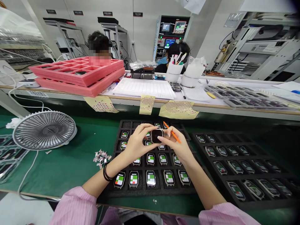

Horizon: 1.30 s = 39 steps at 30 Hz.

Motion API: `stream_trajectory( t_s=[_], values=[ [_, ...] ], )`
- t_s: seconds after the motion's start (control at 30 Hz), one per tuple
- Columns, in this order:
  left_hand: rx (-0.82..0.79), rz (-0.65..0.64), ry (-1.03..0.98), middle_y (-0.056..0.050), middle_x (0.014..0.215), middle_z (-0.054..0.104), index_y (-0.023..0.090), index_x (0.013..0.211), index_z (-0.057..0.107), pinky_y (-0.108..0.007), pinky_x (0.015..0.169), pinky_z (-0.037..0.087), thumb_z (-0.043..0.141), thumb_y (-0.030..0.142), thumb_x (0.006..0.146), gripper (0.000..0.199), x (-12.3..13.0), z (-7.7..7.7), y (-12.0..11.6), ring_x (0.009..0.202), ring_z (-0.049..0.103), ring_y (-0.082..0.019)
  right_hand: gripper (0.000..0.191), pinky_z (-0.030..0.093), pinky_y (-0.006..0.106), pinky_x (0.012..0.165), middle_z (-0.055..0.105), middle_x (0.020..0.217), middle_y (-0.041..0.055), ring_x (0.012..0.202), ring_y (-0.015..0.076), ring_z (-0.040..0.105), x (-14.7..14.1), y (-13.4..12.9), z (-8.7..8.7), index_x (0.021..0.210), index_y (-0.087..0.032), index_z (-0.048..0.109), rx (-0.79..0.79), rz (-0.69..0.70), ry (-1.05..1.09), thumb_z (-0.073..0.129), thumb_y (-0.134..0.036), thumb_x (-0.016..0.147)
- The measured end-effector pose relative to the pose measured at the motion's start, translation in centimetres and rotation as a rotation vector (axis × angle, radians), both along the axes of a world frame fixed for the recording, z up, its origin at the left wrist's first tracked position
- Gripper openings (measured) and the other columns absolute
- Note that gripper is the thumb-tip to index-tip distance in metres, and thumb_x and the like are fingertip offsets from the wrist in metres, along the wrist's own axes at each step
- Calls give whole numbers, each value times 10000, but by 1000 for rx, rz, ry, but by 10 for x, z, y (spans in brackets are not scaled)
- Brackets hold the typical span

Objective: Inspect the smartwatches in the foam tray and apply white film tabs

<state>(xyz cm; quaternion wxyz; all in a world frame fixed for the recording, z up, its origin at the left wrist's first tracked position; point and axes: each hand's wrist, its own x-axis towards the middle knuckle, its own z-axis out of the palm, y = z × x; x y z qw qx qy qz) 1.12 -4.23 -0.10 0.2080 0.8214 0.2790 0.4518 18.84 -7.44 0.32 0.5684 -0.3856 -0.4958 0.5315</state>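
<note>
Between both hands, above a black foam tray (140,191), is a watch (157,136) with a dark screen. My left hand (140,139) grips its left side, thumb below and fingers above. My right hand (177,142) holds the watch's right side with thumb and fingertips, and an orange stick (172,132) is also tucked in that hand, pointing up and left. Several watches with lit green and white screens lie in the tray's compartments beneath the hands. A second black foam tray (231,137) on the right holds more watches, some lit and some dim.
A round fan (44,130) stands on the green table (82,168) at left, near a pile of small white pieces (102,157). Pink foam trays (91,89), papers (142,89) and a pen cup (173,72) are on the shelf ahead. Two people sit beyond it.
</note>
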Motion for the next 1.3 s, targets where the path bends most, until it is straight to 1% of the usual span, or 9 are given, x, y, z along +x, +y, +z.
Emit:
stream_trajectory(
  t_s=[0.23,0.47,0.57,0.7,0.87,0.97,1.1,1.2,1.3],
  values=[
    [-48,71,-29,-58,1013,619,208,1201,583,-216,566,516,721,256,805,422,-11,8,7,783,581,-140,408,648,380,652,673,920,27,809,191,688,9,4,3,708,-228,406,22,-62,-8,789,-364,723],
    [-74,108,-59,-62,1052,595,211,1217,560,-185,557,515,686,236,807,429,-20,11,17,842,579,-142,389,645,389,702,595,881,-2,816,177,663,13,3,1,719,-231,408,38,-75,-36,773,-362,738],
    [-129,173,7,-73,1076,579,196,1228,540,-202,570,518,656,220,797,447,-33,-4,43,913,579,-174,371,628,360,670,534,831,-18,788,160,620,16,14,-8,729,-235,412,70,-69,-136,756,-372,735],
    [-258,364,255,-91,1128,599,157,1197,541,-295,745,526,665,200,766,451,-65,-40,97,935,586,-200,315,554,324,595,462,718,-55,585,119,521,12,58,-33,731,-233,406,71,-67,-535,697,-353,729],
    [-284,387,422,-81,1213,609,208,1107,634,-432,1004,414,787,266,686,451,-95,-78,142,1169,506,-295,211,517,320,656,526,708,-45,641,143,560,-28,122,-68,757,-213,463,59,-71,-694,672,-192,747],
    [-277,397,482,-110,1320,546,215,1208,602,-446,1038,388,765,347,734,518,-100,-87,149,1252,453,-314,134,533,354,744,624,847,15,767,169,617,-57,148,-84,905,-160,580,42,-65,-807,673,-206,820],
    [-231,406,542,-128,1364,501,209,1257,572,-454,1066,363,662,402,833,474,-103,-89,146,1306,408,-301,324,547,416,832,609,1193,88,993,211,633,-84,169,-98,1209,-159,571,8,-46,-950,583,-326,931],
    [-195,394,589,-119,1363,501,216,1212,602,-446,1069,362,612,380,872,378,-102,-87,139,1309,408,-286,341,542,432,852,598,1221,94,1023,223,626,-87,175,-100,1226,-163,563,-9,-52,-1061,588,-327,928],
    [-176,365,636,-89,1336,532,238,1168,625,-445,1043,383,564,353,901,297,-94,-85,133,1262,454,-275,334,541,431,851,602,1213,90,1018,221,627,-73,173,-94,1216,-163,569,-7,-91,-1169,590,-328,926]
  ],
)
